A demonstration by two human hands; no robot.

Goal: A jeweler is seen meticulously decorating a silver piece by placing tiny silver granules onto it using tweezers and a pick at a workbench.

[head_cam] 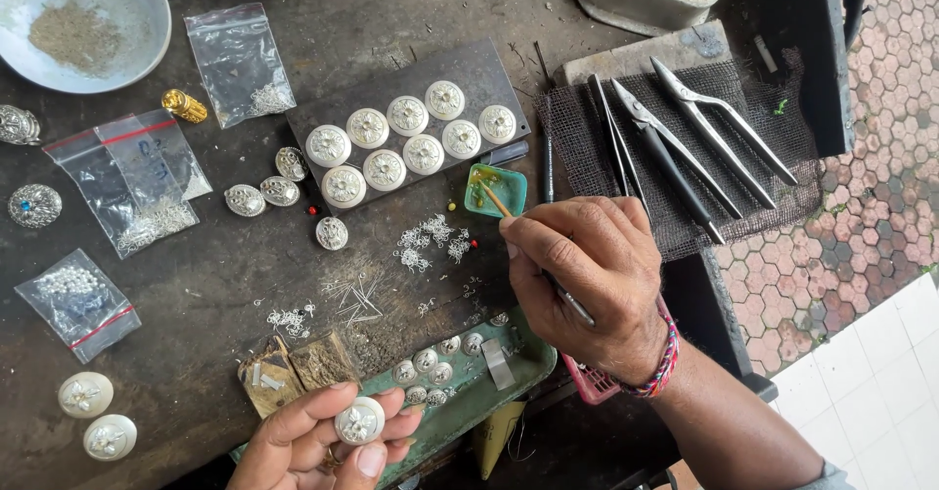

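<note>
My left hand (318,443) at the bottom edge pinches a round white ornamented disc (360,422) between thumb and fingers. My right hand (592,275) grips a thin brush (494,198) whose tip reaches into a small green dish (498,189) of yellowish liquid. A dark slab (494,69) above holds several similar white discs (384,169) in two rows. Tiny silver filigree pieces (430,238) lie scattered between the slab and my hands.
A green tray (509,380) with small silver beads sits by my left hand. Plastic bags (137,182) of silver parts, a white bowl (83,21), loose oval ornaments (262,195) lie left. Pliers and tweezers (685,133) rest on dark mesh at right. Tiled floor beyond the bench edge.
</note>
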